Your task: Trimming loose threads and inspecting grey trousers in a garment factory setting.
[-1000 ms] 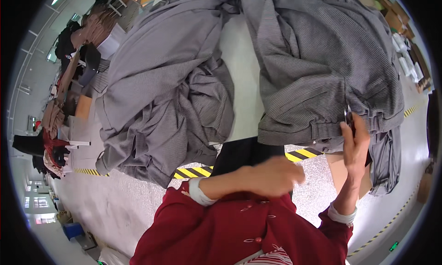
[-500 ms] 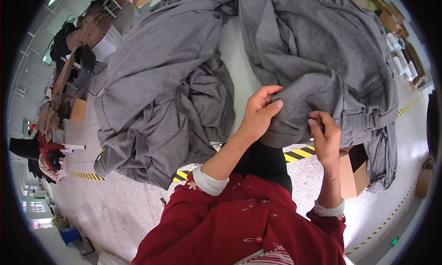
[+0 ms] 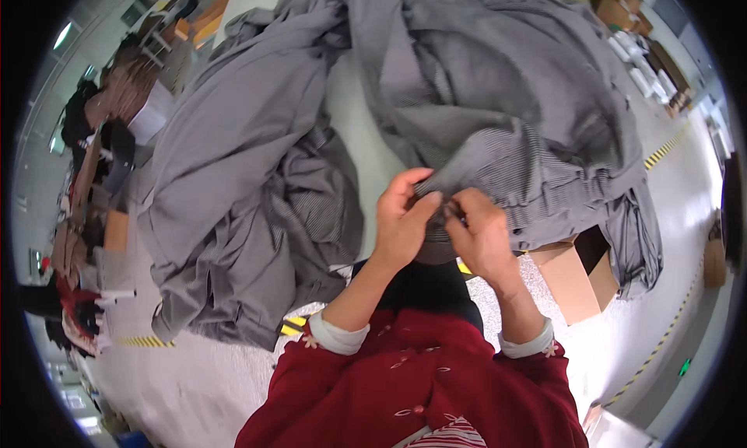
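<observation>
Big pale worktop [image 3: 354, 113] is buried under two heaps of grey cloth. The heap on the right of the worktop is the striped grey garment [image 3: 506, 129], and its near edge hangs over toward the person. Both hands pinch that edge: left hand [image 3: 401, 222] and right hand [image 3: 482, 234], each grip closed on a fold. Looks soft, floppy, light, so I'd grab it at a seam or hem. Cardboard box [image 3: 572, 273] sits below the garment.

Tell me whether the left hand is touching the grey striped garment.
Touching. The head view shows the left hand pinching a fold of the grey striped garment, with its fingers pressed into the cloth beside the right hand.
</observation>
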Demonstrator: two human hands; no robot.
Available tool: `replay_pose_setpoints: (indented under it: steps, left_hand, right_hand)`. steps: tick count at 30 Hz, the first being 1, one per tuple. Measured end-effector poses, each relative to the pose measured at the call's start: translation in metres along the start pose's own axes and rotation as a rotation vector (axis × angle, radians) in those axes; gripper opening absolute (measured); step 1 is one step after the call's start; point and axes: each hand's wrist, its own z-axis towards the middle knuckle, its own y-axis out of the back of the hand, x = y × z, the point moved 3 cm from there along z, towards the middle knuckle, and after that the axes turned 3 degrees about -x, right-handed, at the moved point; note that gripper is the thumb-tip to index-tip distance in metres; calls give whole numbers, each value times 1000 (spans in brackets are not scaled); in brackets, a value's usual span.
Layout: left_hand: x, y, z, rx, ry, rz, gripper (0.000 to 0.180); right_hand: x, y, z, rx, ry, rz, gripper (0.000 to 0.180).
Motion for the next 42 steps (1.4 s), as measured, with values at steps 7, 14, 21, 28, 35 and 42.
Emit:
replay_pose_setpoints:
  steps: [7,14,21,28,35,42]
  left_hand:
    - [4,20,12,-72,72,24,27]
    - [-45,-35,3,-57,-773,1059,32]
    - [-8,-150,-18,535,-988,1369,42]
    - [-21,-135,-11,346,-991,1277,22]
    - [-69,-88,-11,8,-860,909,23]
    - [-63,-84,-46,165,-1166,1077,20]
  right_hand:
    - [-1,38,-27,-118,-152,393,8]
    - [-80,122,-80,-791,-440,810,12]
    - [-103,164,-67,-865,-323,960,9]
    - [-122,179,-53,-885,-323,911,25]
    - [-120,160,-29,-844,-308,688,43]
    - [-73,147,-53,-905,-235,946,8]
